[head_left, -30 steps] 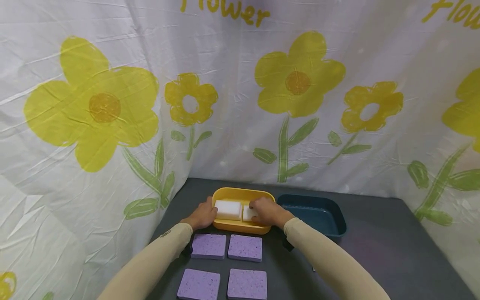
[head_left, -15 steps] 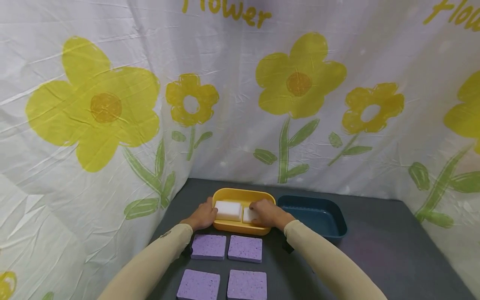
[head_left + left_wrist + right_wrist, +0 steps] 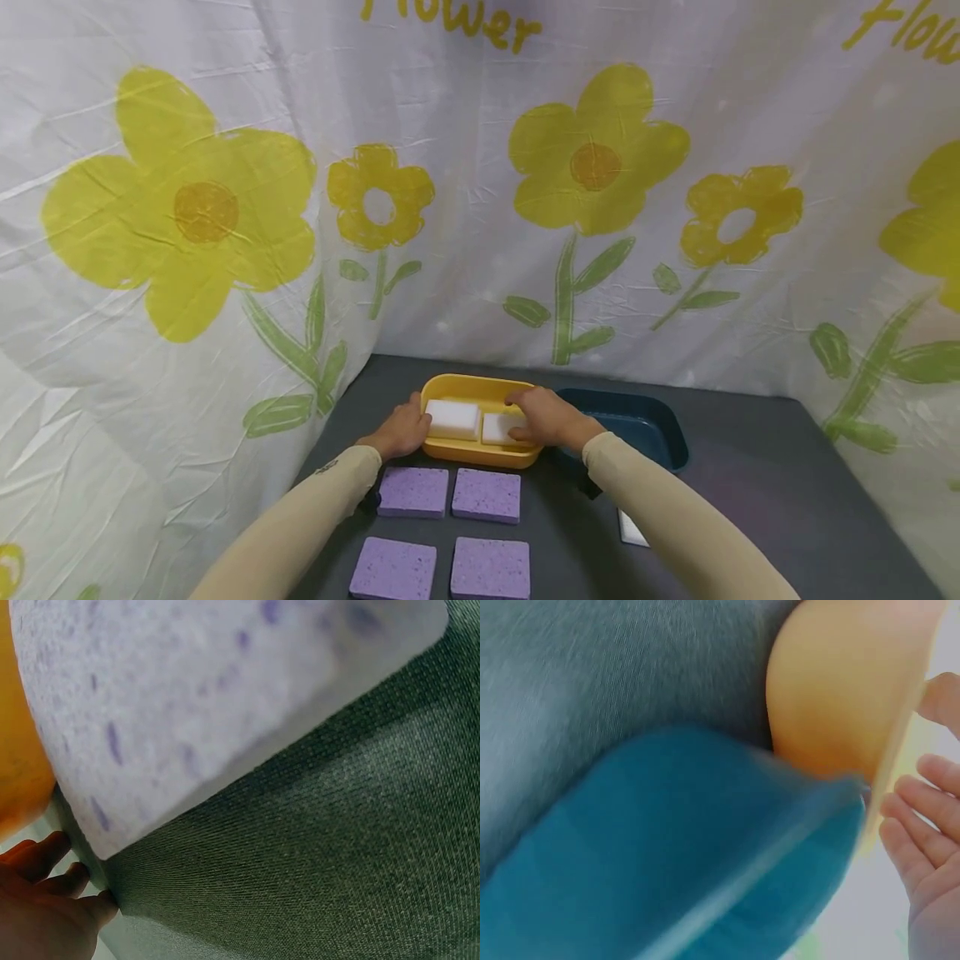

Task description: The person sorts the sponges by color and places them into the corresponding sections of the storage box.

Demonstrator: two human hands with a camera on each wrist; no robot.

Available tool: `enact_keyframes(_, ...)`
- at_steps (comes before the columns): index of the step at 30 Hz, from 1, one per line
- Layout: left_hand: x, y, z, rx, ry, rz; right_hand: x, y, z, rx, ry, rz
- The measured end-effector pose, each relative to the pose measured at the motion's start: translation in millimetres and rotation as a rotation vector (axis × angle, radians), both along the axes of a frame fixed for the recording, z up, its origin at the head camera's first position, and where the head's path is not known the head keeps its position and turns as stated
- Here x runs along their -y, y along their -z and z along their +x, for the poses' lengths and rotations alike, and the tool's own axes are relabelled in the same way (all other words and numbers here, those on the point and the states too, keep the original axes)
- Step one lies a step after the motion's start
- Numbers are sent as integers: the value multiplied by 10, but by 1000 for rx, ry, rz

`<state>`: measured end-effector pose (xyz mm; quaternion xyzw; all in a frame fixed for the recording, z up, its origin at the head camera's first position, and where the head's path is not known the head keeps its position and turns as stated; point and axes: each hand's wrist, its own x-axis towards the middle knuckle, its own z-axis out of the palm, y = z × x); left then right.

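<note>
Fingers look wide on your right hand (image 3: 551, 417), can't tell on your left hand (image 3: 403, 429), so gently side-pinch that probably light, squishy right-side white rectangular foam block (image 3: 496, 427) in the yellow oblong plastic tray (image 3: 480, 455).

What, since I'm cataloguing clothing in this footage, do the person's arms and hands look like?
The left sleeve and right sleeve are long, cream and close-fitting, ending at the wrists. The left one bears a dark marking, too small to read. The left hand and right hand wear no gloves. Black objects, indistinct, show under both wrists.
</note>
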<state>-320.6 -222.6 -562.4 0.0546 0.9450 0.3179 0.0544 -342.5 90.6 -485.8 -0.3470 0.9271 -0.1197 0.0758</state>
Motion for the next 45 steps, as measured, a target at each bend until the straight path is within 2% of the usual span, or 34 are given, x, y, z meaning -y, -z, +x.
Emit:
enact_keyframes(2,33,101,-68,-15,13,-9,-51,-42,-5,-17,-14,-2)
enact_keyframes(5,48,164,-110,-25,22,-13,-139,-107,2,-48,-33,6)
enact_keyframes(10,-5,20,-37,24,8,28,-306,-252,80,-74,-51,15)
enact_keyframes(12,13,88,-71,9,26,11,-388,-302,123,-83,-55,13)
enact_keyframes(17,-24,48,-64,-2,38,-26,-657,-380,249,-88,-65,10)
enact_keyframes(19,-82,-84,-1,31,14,-11,-781,-401,301,-82,-61,6)
enact_keyframes(24,-110,-141,20,49,0,-12,-1081,-449,422,-91,-38,2)
enact_keyframes(29,-77,-69,-35,39,13,1,-1337,-509,551,-138,-27,38)
enact_keyframes(33,-12,112,-159,27,34,15,-1510,-551,705,-135,-22,63)
enact_keyframes(37,68,295,-256,-3,56,8,-1655,-581,893,-77,-1,83)
enact_keyframes(40,75,238,-211,10,46,28,-1752,-595,1009,-35,15,97)
enact_keyframes(43,45,87,-113,37,25,44,-1845,-589,1094,-10,7,90)
enact_keyframes(44,59,109,-118,25,34,35,-1873,-583,1119,-11,0,84)
enact_keyframes(45,52,68,-88,30,30,32,-1900,-572,1142,-12,-5,77)
